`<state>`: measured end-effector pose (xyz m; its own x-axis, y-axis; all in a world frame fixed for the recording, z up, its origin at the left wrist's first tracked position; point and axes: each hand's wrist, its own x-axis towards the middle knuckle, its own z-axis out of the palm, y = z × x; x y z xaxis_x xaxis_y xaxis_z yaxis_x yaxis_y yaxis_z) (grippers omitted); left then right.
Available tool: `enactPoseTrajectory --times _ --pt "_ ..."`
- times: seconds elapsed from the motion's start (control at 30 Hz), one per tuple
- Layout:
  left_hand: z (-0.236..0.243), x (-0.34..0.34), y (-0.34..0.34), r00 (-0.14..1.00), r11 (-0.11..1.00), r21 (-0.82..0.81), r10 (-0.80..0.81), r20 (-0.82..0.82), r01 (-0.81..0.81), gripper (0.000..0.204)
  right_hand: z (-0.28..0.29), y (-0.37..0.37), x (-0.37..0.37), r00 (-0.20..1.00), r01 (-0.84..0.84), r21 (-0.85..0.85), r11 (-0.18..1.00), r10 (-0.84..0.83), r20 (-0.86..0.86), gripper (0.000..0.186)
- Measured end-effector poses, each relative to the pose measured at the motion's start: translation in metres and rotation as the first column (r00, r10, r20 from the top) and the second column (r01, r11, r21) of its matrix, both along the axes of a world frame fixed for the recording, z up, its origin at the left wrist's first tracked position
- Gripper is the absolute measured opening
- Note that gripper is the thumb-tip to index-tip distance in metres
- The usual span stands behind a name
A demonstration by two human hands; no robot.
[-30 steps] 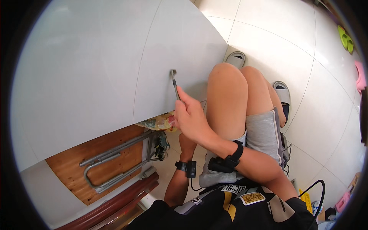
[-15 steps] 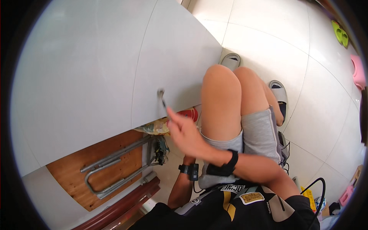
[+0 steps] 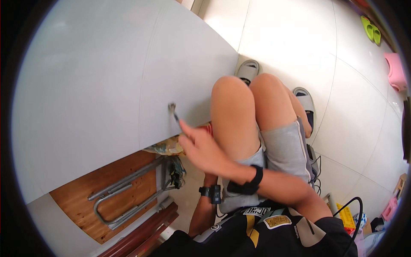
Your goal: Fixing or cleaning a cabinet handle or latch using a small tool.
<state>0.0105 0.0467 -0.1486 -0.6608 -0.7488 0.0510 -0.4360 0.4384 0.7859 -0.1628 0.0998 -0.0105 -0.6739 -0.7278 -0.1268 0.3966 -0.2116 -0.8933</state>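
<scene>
My right hand (image 3: 202,150) is closed around a small tool (image 3: 176,116) with a thin dark shaft and a short metal head. The head is at the pale grey panel (image 3: 98,85), right of its curved seam; whether it touches the surface I cannot tell. My right forearm crosses above my lap. Of my left hand (image 3: 210,180), only a bit above the wrist strap shows; its fingers are hidden behind my right hand and forearm.
Past the panel's near edge stand a wooden board (image 3: 107,171), a folded grey metal frame (image 3: 124,192), dark red bars (image 3: 145,227) and a clear plastic bag (image 3: 165,147). Green slippers (image 3: 370,31) and a pink item (image 3: 396,72) lie on the tiled floor (image 3: 282,34) at right.
The whole view has shifted, so most things appear farther left. The tool's head stays at nearly the same place on the panel, its shaft slightly more slanted. My right hand keeps hold of it.
</scene>
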Motion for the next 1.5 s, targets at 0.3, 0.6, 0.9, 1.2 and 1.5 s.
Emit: enactPoseTrajectory --times 0.3,0.6,0.9,1.2,1.5 --pt "0.008 -0.012 0.013 0.993 0.99 0.097 0.106 -0.047 -0.101 0.009 0.002 0.011 -0.022 0.984 -0.138 -0.075 0.988 0.145 0.101 0.07" --pt "-0.009 0.008 0.012 0.991 0.974 0.194 0.13 -0.041 -0.12 0.017 0.015 0.025 -0.04 0.991 -0.124 -0.107 0.987 0.129 0.044 0.063" --pt "-0.02 0.02 0.003 0.994 0.979 0.175 0.111 -0.022 -0.105 0.017 0.032 0.024 -0.041 0.997 -0.069 -0.052 0.996 0.067 -0.026 0.042" --pt "-0.041 0.019 -0.003 0.995 0.975 0.208 0.089 -0.043 -0.078 0.018 0.055 0.015 -0.085 0.996 -0.063 0.106 0.992 0.055 0.074 0.029" --pt "-0.004 -0.005 0.005 1.0 0.98 0.199 -0.006 0.025 0.001 0.026 0.036 0.01 -0.101 0.984 0.099 0.177 0.979 -0.071 -0.161 0.03"
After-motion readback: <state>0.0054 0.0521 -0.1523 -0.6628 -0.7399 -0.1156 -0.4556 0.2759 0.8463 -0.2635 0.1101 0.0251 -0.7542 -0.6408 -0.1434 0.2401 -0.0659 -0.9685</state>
